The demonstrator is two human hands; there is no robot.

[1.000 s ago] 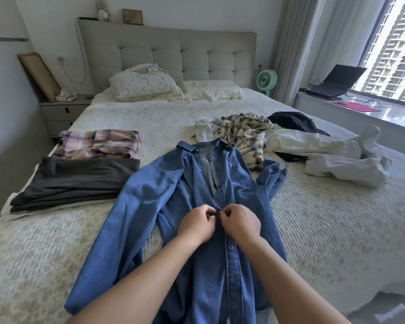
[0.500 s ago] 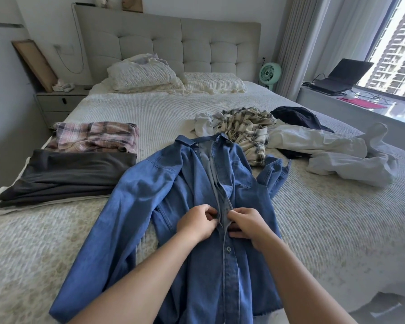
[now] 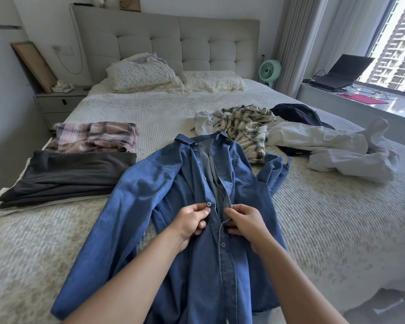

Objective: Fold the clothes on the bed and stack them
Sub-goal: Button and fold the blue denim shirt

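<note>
A blue denim shirt [image 3: 147,202] lies face up across the bed [image 3: 337,230], collar away from me, its upper front still parted. My left hand [image 3: 192,220] pinches the button side of the placket just below a button. My right hand [image 3: 243,220] pinches the opposite placket edge beside it. Lower buttons look fastened. On the left lie a folded dark grey garment [image 3: 66,178] and a folded pink plaid one [image 3: 96,136] behind it.
Unfolded clothes lie at the right: a cream plaid shirt [image 3: 246,127], a white garment [image 3: 332,148] and a dark one [image 3: 295,113]. Pillows [image 3: 145,76] sit at the headboard. A nightstand [image 3: 59,106] stands left; a fan [image 3: 270,70] and a laptop [image 3: 339,73] on the sill stand right.
Both hands have stayed at the shirt's placket and have drawn slightly apart, exposing a button above my left thumb. The view has tilted down a little.
</note>
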